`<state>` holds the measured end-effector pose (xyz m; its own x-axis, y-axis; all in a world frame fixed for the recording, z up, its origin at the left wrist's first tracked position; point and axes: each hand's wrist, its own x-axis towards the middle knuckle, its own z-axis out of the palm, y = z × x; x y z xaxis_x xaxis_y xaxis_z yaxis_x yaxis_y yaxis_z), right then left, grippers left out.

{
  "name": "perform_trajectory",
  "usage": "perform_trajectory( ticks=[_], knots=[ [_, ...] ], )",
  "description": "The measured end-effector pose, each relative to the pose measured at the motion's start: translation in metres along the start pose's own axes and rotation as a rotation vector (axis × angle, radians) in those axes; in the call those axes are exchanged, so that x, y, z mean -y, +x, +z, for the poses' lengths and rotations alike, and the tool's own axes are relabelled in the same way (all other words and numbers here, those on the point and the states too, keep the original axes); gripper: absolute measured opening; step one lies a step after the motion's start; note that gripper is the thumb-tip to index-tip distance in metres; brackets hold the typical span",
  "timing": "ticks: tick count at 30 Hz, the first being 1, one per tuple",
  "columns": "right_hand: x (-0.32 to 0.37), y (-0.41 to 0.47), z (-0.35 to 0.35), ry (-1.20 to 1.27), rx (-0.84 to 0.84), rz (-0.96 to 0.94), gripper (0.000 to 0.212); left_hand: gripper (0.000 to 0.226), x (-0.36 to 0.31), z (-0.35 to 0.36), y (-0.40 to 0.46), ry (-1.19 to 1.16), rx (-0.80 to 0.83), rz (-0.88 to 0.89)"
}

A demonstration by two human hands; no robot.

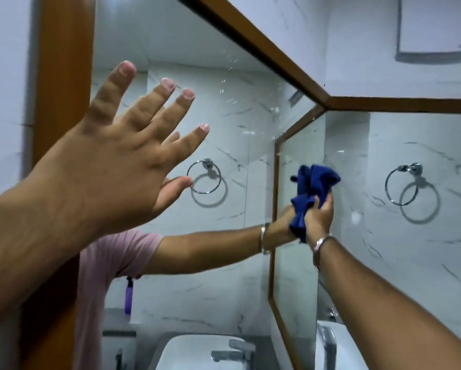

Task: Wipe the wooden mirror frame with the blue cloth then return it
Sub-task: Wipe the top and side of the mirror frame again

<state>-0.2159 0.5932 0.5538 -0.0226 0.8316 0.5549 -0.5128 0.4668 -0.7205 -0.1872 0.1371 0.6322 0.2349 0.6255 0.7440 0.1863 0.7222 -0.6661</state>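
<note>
The wooden mirror frame (64, 76) has a broad brown upright at the left and a top rail (264, 46) that runs to the corner, where a second framed mirror meets it. My right hand (318, 217) is shut on the bunched blue cloth (313, 182), holding it up against the glass close to the corner, just right of a narrow vertical wooden strip (276, 188). My left hand (128, 156) is raised in front of the left mirror with its fingers spread and nothing in it. The glass reflects my arm and the cloth.
The mirrors show marble-look tiles and a chrome towel ring (402, 185). A white basin (197, 351) with a chrome tap (232, 351) lies below. A white box (434, 25) hangs on the wall at the top right. A purple item (128, 297) appears in the reflection.
</note>
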Motion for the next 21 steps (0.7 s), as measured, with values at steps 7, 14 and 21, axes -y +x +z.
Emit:
perform_trajectory(
  ticks=[7, 14, 21],
  knots=[
    [0.011, 0.018, 0.011, -0.061, -0.099, 0.138, 0.041, 0.073, 0.028, 0.009, 0.009, 0.024, -0.069, 0.008],
    [0.116, 0.117, 0.069, -0.135, -0.028, -0.03, 0.039, 0.08, 0.041, 0.013, 0.013, 0.043, -0.083, -0.085],
    [0.154, 0.1, 0.083, -0.16, 0.019, -0.14, 0.032, 0.093, 0.036, -0.003, 0.018, 0.014, -0.056, -0.129]
  ],
)
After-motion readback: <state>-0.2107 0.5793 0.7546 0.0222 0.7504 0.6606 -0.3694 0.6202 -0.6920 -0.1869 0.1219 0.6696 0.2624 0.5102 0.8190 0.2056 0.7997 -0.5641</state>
